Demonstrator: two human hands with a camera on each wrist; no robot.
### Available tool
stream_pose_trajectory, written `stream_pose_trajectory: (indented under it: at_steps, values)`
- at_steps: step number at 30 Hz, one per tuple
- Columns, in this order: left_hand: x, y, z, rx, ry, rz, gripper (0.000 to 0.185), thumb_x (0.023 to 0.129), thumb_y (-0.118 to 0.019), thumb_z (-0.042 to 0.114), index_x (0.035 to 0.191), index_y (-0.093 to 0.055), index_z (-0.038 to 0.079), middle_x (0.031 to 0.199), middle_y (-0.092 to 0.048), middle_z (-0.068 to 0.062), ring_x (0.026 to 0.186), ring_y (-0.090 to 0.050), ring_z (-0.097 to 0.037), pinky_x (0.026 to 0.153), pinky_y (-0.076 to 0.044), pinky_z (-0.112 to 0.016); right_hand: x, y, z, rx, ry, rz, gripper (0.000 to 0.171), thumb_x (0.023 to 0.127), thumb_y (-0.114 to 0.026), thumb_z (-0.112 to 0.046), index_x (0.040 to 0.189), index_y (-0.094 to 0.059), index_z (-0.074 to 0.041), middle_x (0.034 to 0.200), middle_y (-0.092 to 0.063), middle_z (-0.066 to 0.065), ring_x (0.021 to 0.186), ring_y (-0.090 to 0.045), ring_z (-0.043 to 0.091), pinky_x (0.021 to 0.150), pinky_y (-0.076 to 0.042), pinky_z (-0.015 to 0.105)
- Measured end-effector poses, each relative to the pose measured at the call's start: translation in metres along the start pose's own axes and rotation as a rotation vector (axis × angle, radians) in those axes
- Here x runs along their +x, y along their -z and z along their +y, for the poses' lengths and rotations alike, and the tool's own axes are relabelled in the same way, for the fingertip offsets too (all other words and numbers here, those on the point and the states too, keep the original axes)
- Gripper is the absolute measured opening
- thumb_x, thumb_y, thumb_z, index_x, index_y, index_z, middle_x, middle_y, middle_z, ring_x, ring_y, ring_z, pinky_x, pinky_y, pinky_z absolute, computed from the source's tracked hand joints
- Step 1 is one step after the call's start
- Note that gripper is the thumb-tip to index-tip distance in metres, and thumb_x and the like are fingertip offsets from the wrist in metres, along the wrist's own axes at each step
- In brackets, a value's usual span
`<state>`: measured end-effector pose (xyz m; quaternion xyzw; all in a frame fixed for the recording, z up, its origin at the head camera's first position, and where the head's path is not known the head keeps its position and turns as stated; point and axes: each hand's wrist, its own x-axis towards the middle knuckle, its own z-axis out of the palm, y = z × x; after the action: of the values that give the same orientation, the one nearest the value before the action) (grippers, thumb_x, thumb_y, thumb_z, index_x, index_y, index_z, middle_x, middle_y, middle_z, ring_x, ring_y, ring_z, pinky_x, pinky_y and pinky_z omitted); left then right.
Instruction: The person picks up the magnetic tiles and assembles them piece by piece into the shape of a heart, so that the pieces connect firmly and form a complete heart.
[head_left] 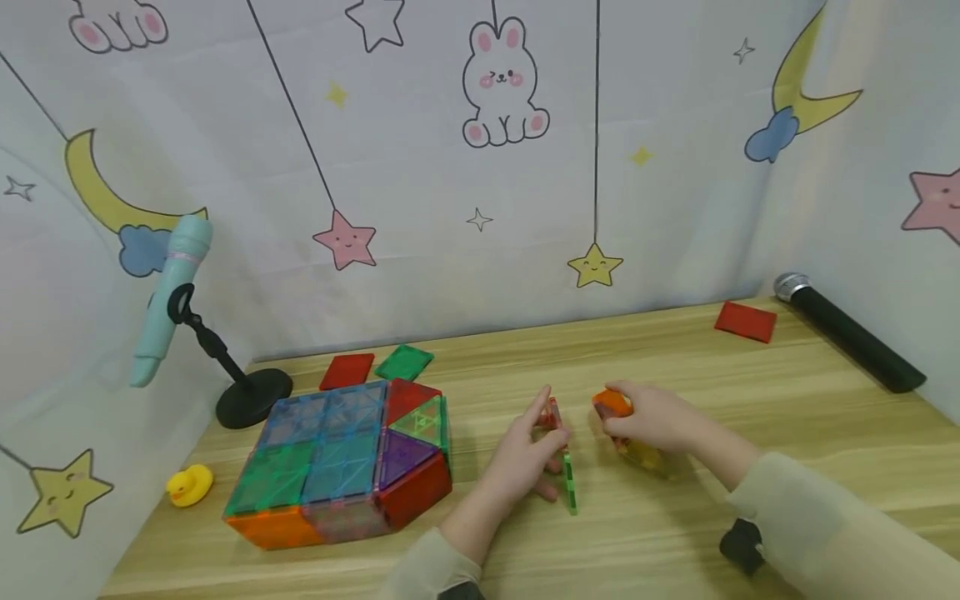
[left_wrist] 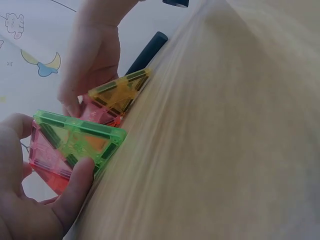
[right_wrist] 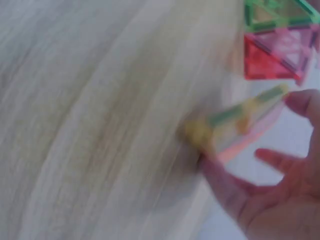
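My left hand (head_left: 522,454) holds a panel of triangular magnetic tiles (head_left: 570,485) upright on its edge between thumb and fingers. In the left wrist view, green, pink and red tiles (left_wrist: 80,129) show in it. Just to the right, my right hand (head_left: 660,418) pinches a second group of triangular magnetic tiles (head_left: 613,403), coloured orange, pink and yellow. The yellow tile (left_wrist: 125,91) of that group leans at a slant to the table; in the right wrist view it is blurred (right_wrist: 245,116). A gap separates the two groups.
Left of my hands stands a low box of magnetic tiles (head_left: 352,454). Behind it lie a red tile (head_left: 347,372) and a green tile (head_left: 404,362). A yellow duck (head_left: 190,485), a mint microphone (head_left: 171,296) on a stand, another red tile (head_left: 745,322) and a black microphone (head_left: 855,336) sit farther out.
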<state>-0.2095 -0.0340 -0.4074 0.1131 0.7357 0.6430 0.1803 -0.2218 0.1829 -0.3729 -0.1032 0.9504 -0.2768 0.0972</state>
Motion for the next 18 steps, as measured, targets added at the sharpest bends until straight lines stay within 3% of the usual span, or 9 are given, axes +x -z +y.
stream_pose_trajectory:
  at_steps: [5,8,11,18]
  values:
    - [0.004,-0.001,-0.002,-0.016,0.001,-0.016,0.063,0.092,-0.06,0.025,0.148,-0.03,0.026,0.132,-0.042,-0.012,0.069,-0.055,-0.018,0.042,-0.05,-0.036,-0.001,0.005,0.009,0.373,-0.043,-0.109,0.067,0.089,-0.059,-0.026,0.146,-0.03,-0.005,0.098,-0.06,0.014,0.074,-0.061,0.019,0.066,-0.053,0.033]
    - [0.006,-0.001,-0.004,-0.026,-0.003,-0.011,0.062,0.092,-0.06,0.024,0.147,-0.033,0.024,0.132,-0.04,-0.014,0.07,-0.054,-0.018,0.042,-0.05,-0.036,-0.001,0.005,0.017,0.561,-0.038,-0.159,0.065,0.092,-0.057,-0.021,0.147,-0.026,-0.006,0.106,-0.056,0.017,0.082,-0.062,0.023,0.072,-0.054,0.037]
    - [0.007,0.0,-0.004,-0.02,-0.013,-0.012,0.061,0.091,-0.061,0.024,0.146,-0.034,0.024,0.137,-0.037,-0.015,0.071,-0.054,-0.018,0.043,-0.051,-0.036,-0.002,0.003,0.023,0.655,0.009,-0.208,0.063,0.094,-0.054,-0.018,0.148,-0.024,-0.006,0.114,-0.052,0.021,0.086,-0.059,0.024,0.075,-0.053,0.04]
    - [0.007,0.002,-0.004,-0.003,-0.026,-0.015,0.06,0.091,-0.062,0.023,0.146,-0.036,0.022,0.141,-0.033,-0.009,0.069,-0.054,-0.017,0.044,-0.051,-0.035,-0.005,0.0,0.026,0.713,0.04,-0.249,0.063,0.096,-0.052,-0.022,0.148,-0.021,-0.006,0.126,-0.042,0.024,0.093,-0.057,0.024,0.079,-0.051,0.039]
